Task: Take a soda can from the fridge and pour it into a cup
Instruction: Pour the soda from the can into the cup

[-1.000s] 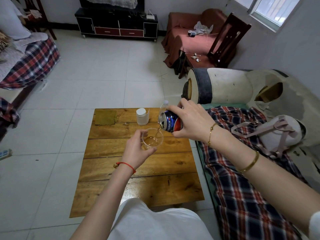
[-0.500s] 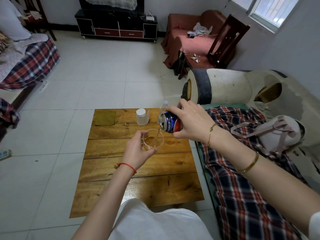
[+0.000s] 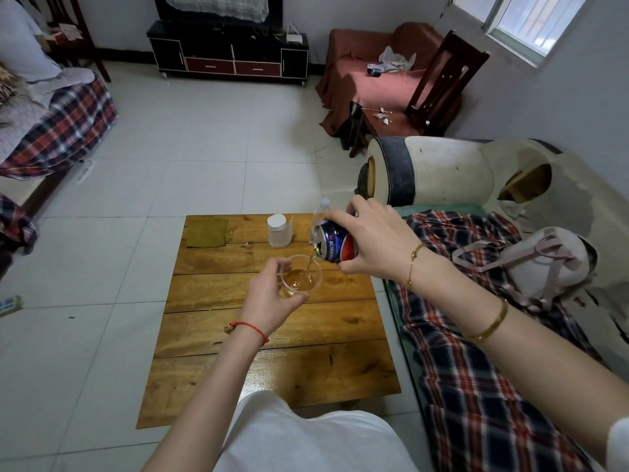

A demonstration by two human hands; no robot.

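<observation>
Mid-pour: soda going from can to cup, both held up over the worktop.

The blue-and-red aluminium soda can (image 3: 335, 245) is tipped mouth-down in the right hand (image 3: 374, 247), fingers wrapped round its body; I'd guess it's thin-walled, dents easily and may be slick if cold, so mid-body is the spot to hold. A thin amber stream runs into the clear plastic cup (image 3: 301, 276), gripped at its side by the left hand (image 3: 269, 301) over the wooden worktop (image 3: 272, 362), and roughly a third full. That cup looks flimsy, so squeeze lightly. Near the far edge stand a capped white jar (image 3: 279, 230) and a clear plastic bottle (image 3: 319, 218); contents unclear.
</observation>
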